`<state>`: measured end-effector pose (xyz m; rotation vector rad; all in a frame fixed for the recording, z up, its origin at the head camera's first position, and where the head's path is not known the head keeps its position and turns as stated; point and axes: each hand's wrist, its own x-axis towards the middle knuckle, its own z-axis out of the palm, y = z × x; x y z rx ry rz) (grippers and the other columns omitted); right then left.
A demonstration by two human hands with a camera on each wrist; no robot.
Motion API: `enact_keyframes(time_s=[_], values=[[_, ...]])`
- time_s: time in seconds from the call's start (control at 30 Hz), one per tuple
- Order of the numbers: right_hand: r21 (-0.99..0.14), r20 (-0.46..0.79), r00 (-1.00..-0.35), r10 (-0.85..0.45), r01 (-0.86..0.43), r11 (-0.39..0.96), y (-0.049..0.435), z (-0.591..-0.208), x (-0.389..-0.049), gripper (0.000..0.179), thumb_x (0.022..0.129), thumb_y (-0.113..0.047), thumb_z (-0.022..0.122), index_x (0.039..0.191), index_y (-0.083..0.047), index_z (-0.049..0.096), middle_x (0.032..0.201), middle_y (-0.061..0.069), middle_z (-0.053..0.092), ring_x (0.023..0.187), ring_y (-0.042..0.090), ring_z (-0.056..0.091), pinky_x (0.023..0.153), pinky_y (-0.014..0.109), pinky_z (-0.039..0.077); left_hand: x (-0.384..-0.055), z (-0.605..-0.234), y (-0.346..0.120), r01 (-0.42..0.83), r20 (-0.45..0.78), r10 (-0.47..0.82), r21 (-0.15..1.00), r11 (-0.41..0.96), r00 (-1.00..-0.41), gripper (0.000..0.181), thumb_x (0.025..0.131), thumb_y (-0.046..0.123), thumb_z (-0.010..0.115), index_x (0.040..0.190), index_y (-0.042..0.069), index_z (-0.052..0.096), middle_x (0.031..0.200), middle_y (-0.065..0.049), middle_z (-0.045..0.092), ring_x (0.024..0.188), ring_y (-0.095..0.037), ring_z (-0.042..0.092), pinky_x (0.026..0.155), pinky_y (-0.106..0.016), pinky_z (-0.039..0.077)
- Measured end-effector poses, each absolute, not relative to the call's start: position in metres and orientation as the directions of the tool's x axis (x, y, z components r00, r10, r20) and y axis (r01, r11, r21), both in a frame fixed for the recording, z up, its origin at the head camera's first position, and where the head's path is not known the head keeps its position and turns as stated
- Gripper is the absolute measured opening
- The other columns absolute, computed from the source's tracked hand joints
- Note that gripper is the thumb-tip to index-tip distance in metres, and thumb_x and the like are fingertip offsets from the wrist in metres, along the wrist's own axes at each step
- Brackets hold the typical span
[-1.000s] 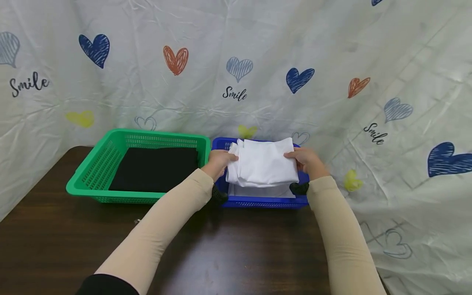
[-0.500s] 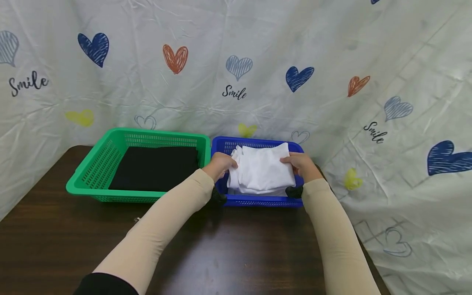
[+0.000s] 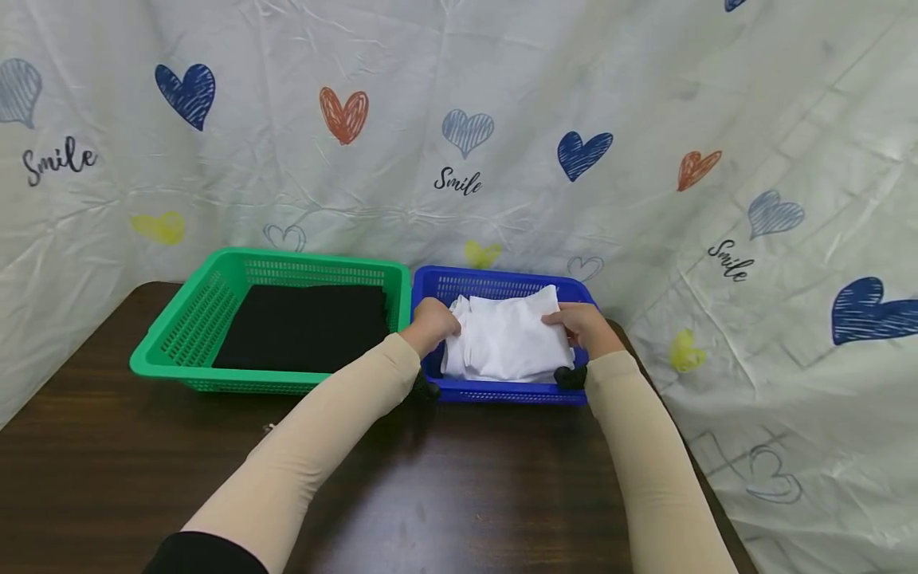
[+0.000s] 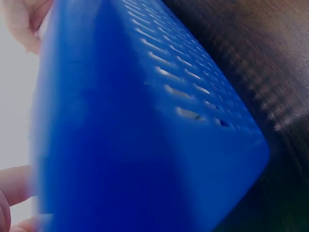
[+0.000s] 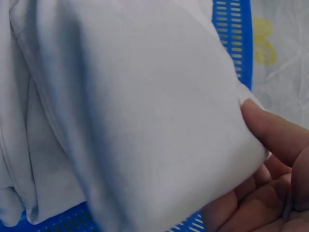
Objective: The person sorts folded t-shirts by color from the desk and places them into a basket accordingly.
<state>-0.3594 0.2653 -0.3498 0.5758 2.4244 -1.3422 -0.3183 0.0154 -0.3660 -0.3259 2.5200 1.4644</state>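
Note:
A folded white cloth garment (image 3: 511,339) lies low inside the blue basket (image 3: 495,391). My left hand (image 3: 433,320) pinches its left edge, thumb on top. At its right edge, my right hand (image 3: 579,323) grips it between thumb and fingers. The right wrist view shows the thumb over the white fabric (image 5: 164,111) and the fingers beneath. In the left wrist view the blue basket wall (image 4: 116,145) fills most of the picture and hides much of the left hand's hold.
Left of the blue basket stands a green basket (image 3: 222,373) with a folded black cloth (image 3: 308,327) in it. Both sit on a dark wooden table (image 3: 459,494). Behind them hangs a white sheet (image 3: 402,48) printed with hearts.
Both hands have lowered the white garment into the blue basket, shifting it slightly left. The basket's back wall, partly covered before, now shows above the cloth.

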Motion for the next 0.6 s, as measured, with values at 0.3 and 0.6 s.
enact_keyframes(time_s=[0.3,0.6], values=[[-0.705,-0.472,-0.863,0.178,0.491,0.512,0.268,-0.358,-0.366,0.060,0.098,-0.009,0.060,0.154,-0.013,0.038,0.151,0.016,0.048,0.119,0.027,0.058,0.110,0.042,0.048,-0.324,-0.366,0.015,-0.247,-0.277,-0.065,0.693,0.677,-0.959,0.020,0.083,0.003,0.065,0.066,0.004,0.056,0.070,-0.005,0.050,0.064,-0.017,0.046,0.048,-0.022,0.037],[-0.725,-0.459,-0.867,0.196,0.493,0.481,0.277,-0.355,-0.362,0.050,0.099,0.004,0.049,0.148,0.004,0.041,0.151,0.023,0.046,0.126,0.033,0.058,0.110,0.041,0.047,-0.324,-0.362,0.001,-0.278,-0.310,-0.035,0.789,0.548,-0.950,0.010,0.085,0.001,0.067,0.075,0.002,0.067,0.071,-0.005,0.064,0.068,-0.017,0.059,0.066,-0.026,0.056]])
